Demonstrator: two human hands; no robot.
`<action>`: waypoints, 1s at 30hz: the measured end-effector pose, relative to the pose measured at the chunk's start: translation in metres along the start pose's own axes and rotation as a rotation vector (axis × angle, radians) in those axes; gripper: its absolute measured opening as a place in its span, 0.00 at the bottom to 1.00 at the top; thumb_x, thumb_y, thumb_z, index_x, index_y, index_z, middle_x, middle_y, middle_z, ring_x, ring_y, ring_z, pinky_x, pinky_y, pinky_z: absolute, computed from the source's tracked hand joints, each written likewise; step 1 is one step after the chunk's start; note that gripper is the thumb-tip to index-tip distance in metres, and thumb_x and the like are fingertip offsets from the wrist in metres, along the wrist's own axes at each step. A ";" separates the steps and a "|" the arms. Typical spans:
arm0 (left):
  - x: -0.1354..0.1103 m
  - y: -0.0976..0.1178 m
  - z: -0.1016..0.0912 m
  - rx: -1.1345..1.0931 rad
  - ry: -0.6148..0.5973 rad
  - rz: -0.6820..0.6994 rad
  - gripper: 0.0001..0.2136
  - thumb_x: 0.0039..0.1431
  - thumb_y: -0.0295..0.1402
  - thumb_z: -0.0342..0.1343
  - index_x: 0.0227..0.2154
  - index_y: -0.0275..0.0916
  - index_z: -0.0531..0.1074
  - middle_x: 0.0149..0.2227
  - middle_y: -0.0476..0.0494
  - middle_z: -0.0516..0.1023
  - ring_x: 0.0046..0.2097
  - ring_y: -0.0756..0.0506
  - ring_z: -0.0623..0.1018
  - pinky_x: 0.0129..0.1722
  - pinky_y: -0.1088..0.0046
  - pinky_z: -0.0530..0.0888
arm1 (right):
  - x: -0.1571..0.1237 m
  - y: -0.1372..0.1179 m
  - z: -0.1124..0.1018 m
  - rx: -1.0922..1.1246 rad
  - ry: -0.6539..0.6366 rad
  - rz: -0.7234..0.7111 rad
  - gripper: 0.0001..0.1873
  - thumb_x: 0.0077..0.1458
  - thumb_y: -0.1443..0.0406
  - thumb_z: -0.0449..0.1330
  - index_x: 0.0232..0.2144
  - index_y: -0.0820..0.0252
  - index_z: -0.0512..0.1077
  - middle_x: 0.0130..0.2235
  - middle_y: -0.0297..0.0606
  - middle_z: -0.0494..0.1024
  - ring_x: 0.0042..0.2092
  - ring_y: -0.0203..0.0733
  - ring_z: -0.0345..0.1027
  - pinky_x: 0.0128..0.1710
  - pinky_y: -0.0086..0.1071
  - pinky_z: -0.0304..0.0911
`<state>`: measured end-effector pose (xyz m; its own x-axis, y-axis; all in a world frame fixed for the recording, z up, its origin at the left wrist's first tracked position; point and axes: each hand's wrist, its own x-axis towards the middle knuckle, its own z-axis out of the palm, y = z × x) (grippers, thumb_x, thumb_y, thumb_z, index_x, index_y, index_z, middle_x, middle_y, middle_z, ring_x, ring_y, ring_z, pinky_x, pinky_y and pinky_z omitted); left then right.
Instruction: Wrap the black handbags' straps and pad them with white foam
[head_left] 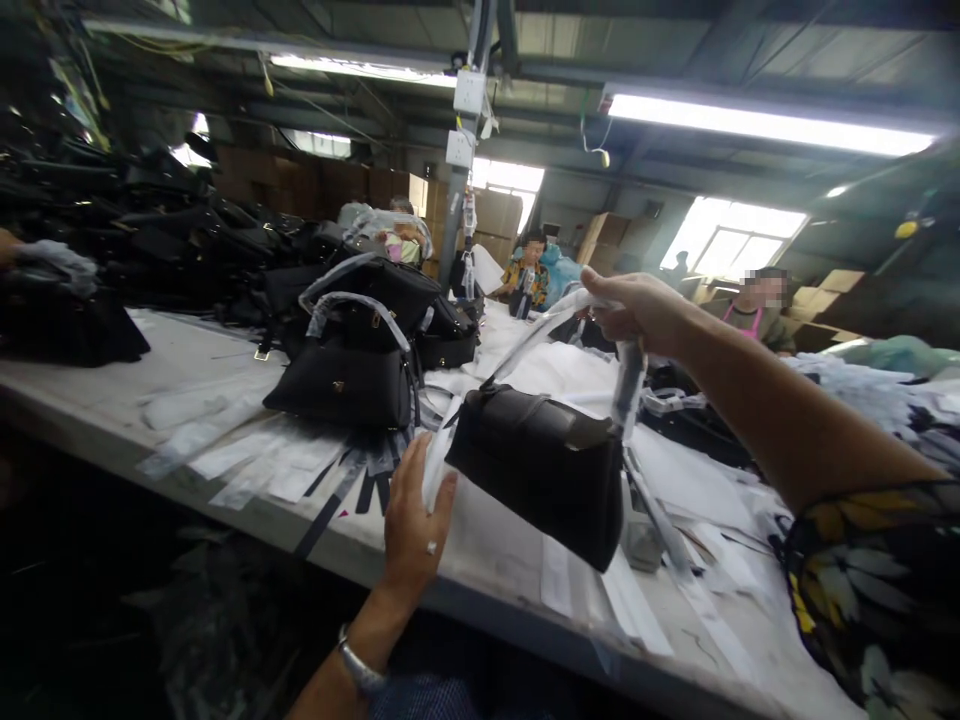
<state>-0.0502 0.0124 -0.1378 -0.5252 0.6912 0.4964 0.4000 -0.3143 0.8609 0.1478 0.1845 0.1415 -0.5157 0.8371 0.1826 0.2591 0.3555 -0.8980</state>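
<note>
A black handbag (540, 470) hangs tilted over the table's front part, its handle (544, 330) wrapped in clear plastic. My right hand (630, 305) is closed round the top of that handle, holding the bag up. Beside the bag's left end, my left hand (416, 510) pinches a white plastic strip (439, 460); where the strip's upper end goes is unclear. Another black handbag (349, 385) with a gold clasp and plastic-wrapped handles stands on the table to the left.
The white table (495, 545) carries loose strips (270, 455) and sheets of white wrapping. A dark heap of black bags (172, 240) rises at the back left. Co-workers sit across the table. At the left edge, another person's hand (7, 248) is near a bag. A post (457, 210) stands behind.
</note>
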 end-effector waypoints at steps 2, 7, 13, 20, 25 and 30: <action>0.005 -0.001 -0.001 0.098 -0.033 0.091 0.28 0.63 0.43 0.57 0.64 0.45 0.60 0.66 0.40 0.62 0.68 0.37 0.59 0.67 0.54 0.55 | 0.008 -0.002 -0.005 -0.117 -0.010 -0.062 0.29 0.45 0.43 0.69 0.25 0.65 0.75 0.15 0.24 0.56 0.18 0.26 0.46 0.17 0.25 0.46; -0.027 -0.005 0.014 -0.134 -0.186 -0.222 0.31 0.52 0.43 0.67 0.58 0.45 0.68 0.59 0.39 0.71 0.61 0.36 0.69 0.61 0.55 0.65 | 0.027 0.022 0.002 -0.376 -0.092 -0.170 0.27 0.45 0.44 0.70 0.25 0.64 0.75 0.19 0.29 0.67 0.21 0.28 0.55 0.22 0.26 0.51; -0.066 -0.015 0.036 -0.352 -0.307 -0.504 0.21 0.57 0.48 0.60 0.44 0.34 0.74 0.37 0.36 0.80 0.36 0.41 0.81 0.36 0.65 0.77 | 0.006 0.068 0.028 -0.517 0.223 -0.378 0.22 0.51 0.47 0.66 0.32 0.60 0.79 0.31 0.39 0.80 0.35 0.42 0.72 0.38 0.34 0.66; -0.071 -0.010 0.033 -0.387 -0.333 -0.529 0.21 0.63 0.47 0.54 0.47 0.33 0.74 0.37 0.36 0.80 0.34 0.44 0.80 0.34 0.69 0.76 | -0.154 0.150 0.117 -0.254 0.146 0.205 0.30 0.56 0.41 0.56 0.27 0.60 0.80 0.22 0.38 0.75 0.22 0.40 0.67 0.23 0.32 0.61; -0.073 0.003 0.011 -0.229 -0.402 -0.336 0.14 0.62 0.45 0.57 0.41 0.41 0.81 0.42 0.41 0.81 0.45 0.43 0.79 0.43 0.70 0.75 | -0.176 0.194 0.180 0.054 0.035 0.332 0.30 0.54 0.43 0.60 0.45 0.60 0.79 0.25 0.34 0.74 0.25 0.38 0.62 0.24 0.29 0.57; -0.009 -0.036 -0.057 0.079 -0.249 -0.283 0.17 0.65 0.46 0.52 0.42 0.39 0.79 0.35 0.43 0.81 0.38 0.44 0.79 0.42 0.68 0.75 | -0.160 0.189 0.183 0.164 0.051 0.315 0.25 0.53 0.45 0.63 0.29 0.62 0.79 0.25 0.34 0.69 0.28 0.36 0.57 0.27 0.28 0.53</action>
<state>-0.1028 -0.0191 -0.1672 -0.4287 0.8834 0.1894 0.3265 -0.0440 0.9442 0.1302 0.0418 -0.1306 -0.3889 0.9162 -0.0972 0.2623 0.0090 -0.9649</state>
